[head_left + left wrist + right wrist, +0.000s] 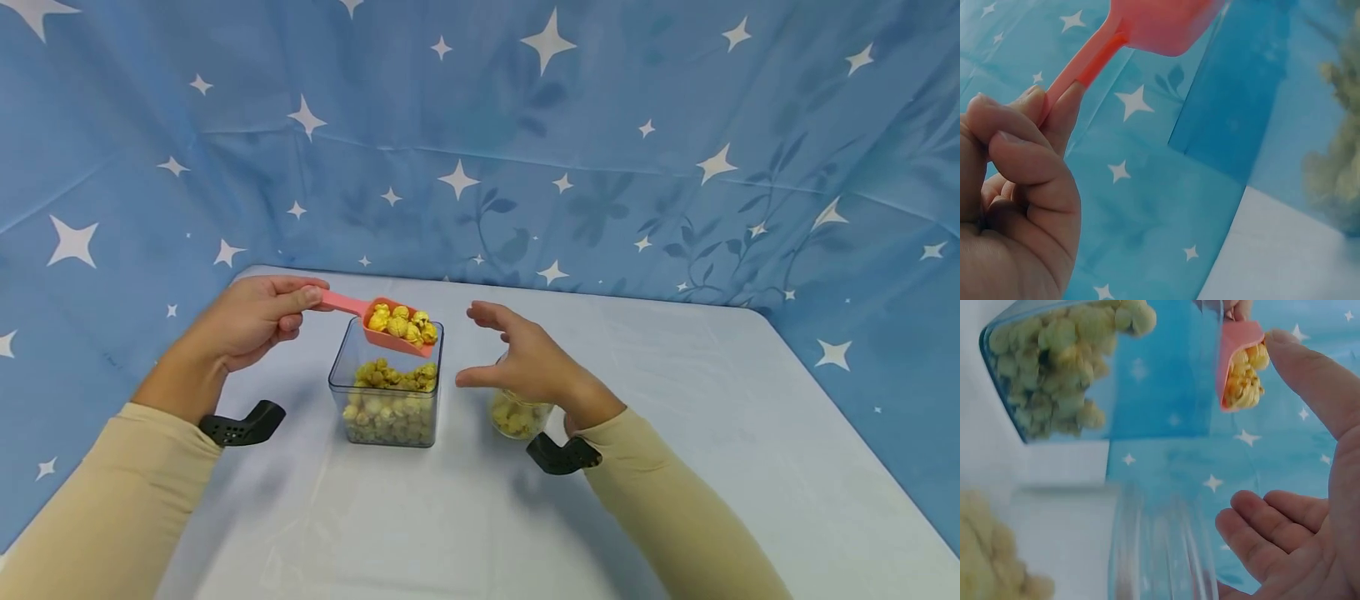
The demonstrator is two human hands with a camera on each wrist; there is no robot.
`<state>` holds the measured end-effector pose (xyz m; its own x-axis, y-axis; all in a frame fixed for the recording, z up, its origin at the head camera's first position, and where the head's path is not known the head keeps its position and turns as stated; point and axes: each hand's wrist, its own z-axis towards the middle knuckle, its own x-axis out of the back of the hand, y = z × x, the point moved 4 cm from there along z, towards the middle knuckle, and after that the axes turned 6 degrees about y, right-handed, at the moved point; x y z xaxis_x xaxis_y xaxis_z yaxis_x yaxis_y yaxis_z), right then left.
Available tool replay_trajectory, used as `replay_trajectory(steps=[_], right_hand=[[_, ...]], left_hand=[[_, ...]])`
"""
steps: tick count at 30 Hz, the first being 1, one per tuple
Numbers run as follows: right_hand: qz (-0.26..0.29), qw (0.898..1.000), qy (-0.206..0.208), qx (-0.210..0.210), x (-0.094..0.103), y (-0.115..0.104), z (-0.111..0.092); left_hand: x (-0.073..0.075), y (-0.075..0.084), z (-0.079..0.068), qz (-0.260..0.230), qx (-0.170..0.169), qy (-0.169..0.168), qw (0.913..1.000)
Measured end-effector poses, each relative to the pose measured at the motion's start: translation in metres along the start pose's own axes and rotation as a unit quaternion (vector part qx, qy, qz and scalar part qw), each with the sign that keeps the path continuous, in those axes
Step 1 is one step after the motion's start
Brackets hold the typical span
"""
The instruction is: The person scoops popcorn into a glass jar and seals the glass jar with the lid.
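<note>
My left hand (258, 321) pinches the handle of a pink scoop (393, 340) between thumb and fingers. Yellow popcorn (401, 323) fills the scoop, which is held over the rim of a clear square container (384, 417). More popcorn lies inside that container, heaped lower at its middle. My right hand (532, 358) is held above a round clear jar (517, 417), thumb and fingers spread apart with nothing between them. The hand covers the jar's upper part; popcorn shows in its lower part. In the right wrist view, the jar's clear wall (1163, 550) is close below the palm.
A white cloth covers the table (675, 400). Behind it hangs a blue curtain (480, 100) printed with white stars and leaves. Black wrist straps with camera mounts (243, 423) jut out below both wrists.
</note>
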<state>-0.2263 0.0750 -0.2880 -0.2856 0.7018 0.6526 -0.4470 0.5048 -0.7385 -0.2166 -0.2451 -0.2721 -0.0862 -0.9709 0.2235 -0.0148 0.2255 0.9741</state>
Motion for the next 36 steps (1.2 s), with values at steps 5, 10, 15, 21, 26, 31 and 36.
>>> replay_trajectory(steps=[5,10,15,21,26,31,36], right_hand=[[-0.005,0.999,0.031,-0.025,0.016,0.013,-0.012],[-0.011,0.998,0.046,-0.046,0.027,0.031,-0.03],[-0.011,0.996,0.051,-0.077,0.029,0.047,-0.045],[0.003,0.992,0.058,-0.111,0.023,0.06,-0.053],[0.014,0.991,0.062,-0.118,0.021,0.063,-0.055],[0.011,0.991,0.063,-0.12,0.019,0.063,-0.054],[0.007,0.991,0.065,-0.116,0.018,0.061,-0.054]], left_hand=[[-0.011,0.005,0.002,-0.001,0.0,-0.004,1.0],[-0.023,0.01,0.005,-0.007,0.007,-0.007,0.9999],[-0.039,0.014,0.008,-0.013,0.01,-0.016,0.9997],[-0.062,0.019,0.013,-0.025,0.01,-0.026,0.9993],[-0.076,0.02,0.017,-0.031,0.009,-0.035,0.9989],[-0.085,0.021,0.02,-0.046,0.012,-0.037,0.9982],[-0.094,0.021,0.022,-0.027,0.012,-0.035,0.9989]])
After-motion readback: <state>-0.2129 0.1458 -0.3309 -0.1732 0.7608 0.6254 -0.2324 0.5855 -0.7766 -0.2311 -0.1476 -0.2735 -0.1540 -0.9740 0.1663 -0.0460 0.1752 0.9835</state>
